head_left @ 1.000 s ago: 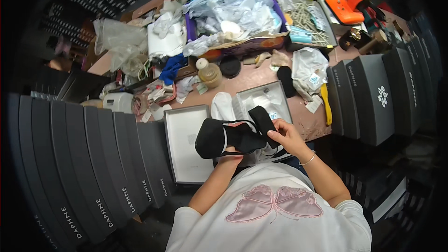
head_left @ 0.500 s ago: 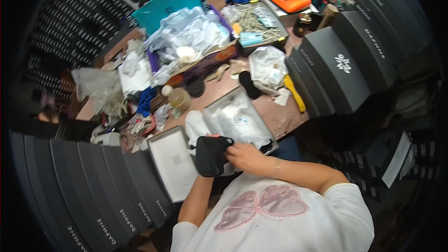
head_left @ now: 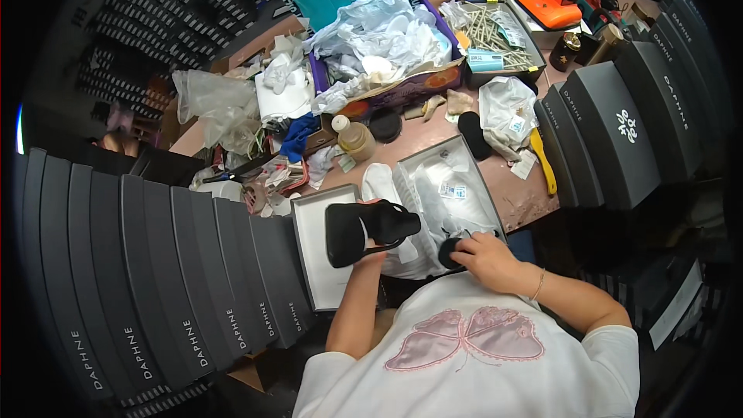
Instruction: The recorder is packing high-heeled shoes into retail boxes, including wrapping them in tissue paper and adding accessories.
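My left hand (head_left: 370,254) grips a black strappy sandal (head_left: 375,223) from below, holding it over the gap between an open shoebox (head_left: 489,200) and its lid; the sandal hides most of those fingers. At the box's near end, my right hand (head_left: 489,260) has its fingers closed on a rounded black thing (head_left: 447,254), whose kind I cannot make out. Inside the box lies a wrapped bundle (head_left: 455,190) in white, see-through wrapping. The lid (head_left: 325,251) rests to the left, its pale inside facing up. White paper (head_left: 378,182) pokes out behind the sandal.
Dark shoeboxes stand in rows at left (head_left: 186,279) and right (head_left: 607,135). Beyond the box are a purple carton (head_left: 379,101) of crumpled tissue, a bottle (head_left: 356,139), a yellow-handled tool (head_left: 543,162), a tray (head_left: 507,73) of thin sticks and an orange device (head_left: 549,8).
My right hand has left the sandal and moved right to the black thing at the box's near end. The sandal has turned in my left hand, showing its straps. The whole view has shifted.
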A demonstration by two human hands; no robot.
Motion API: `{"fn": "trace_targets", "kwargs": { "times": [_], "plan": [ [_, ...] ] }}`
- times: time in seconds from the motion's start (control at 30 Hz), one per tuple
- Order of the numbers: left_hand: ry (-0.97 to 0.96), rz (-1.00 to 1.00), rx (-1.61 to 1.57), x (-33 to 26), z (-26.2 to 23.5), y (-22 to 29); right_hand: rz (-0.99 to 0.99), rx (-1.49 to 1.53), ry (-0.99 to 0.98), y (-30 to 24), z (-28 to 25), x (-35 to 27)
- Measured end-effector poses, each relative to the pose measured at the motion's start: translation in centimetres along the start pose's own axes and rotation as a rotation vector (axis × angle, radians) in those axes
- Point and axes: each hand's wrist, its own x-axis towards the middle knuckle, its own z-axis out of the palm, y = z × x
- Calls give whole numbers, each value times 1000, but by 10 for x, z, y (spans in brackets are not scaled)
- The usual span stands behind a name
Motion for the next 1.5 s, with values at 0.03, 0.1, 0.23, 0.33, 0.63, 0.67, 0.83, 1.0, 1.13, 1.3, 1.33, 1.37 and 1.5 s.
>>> {"fn": "trace_targets", "kwargs": {
  "times": [0.03,0.1,0.23,0.33,0.63,0.67,0.83,1.0,1.13,1.3,1.33,1.37,1.5],
  "plan": [
    [-7,32,368,-8,20,-6,-32,51,220,-9,-3,9],
    [-52,105,1102,-22,66,-19,-38,48,303,-7,4,51],
    [50,63,482,-4,9,-20,88,175,7,3,9,23],
    [36,86,257,5,11,-3,310,609,184,1,-11,3],
    [17,512,1204,3,46,-24,627,1467,201,1,28,84],
    [59,452,1120,9,37,-16,706,1631,163,-6,22,83],
    [-88,835,1611,-10,64,-25,369,1004,331,-15,14,86],
    [-101,154,502,7,34,-30,138,999,162,-20,1,54],
    [234,-189,-99,21,14,-25,507,1124,334,20,-26,10],
    [420,-211,-58,0,14,-34,646,468,376,38,-35,-43],
    [389,-173,-24,-2,7,-40,619,492,398,35,-30,-44],
    [358,-137,10,-5,0,-48,592,516,421,31,-24,-42],
    [131,-87,135,-13,-18,-60,145,336,367,14,-3,3]
  ]
}}
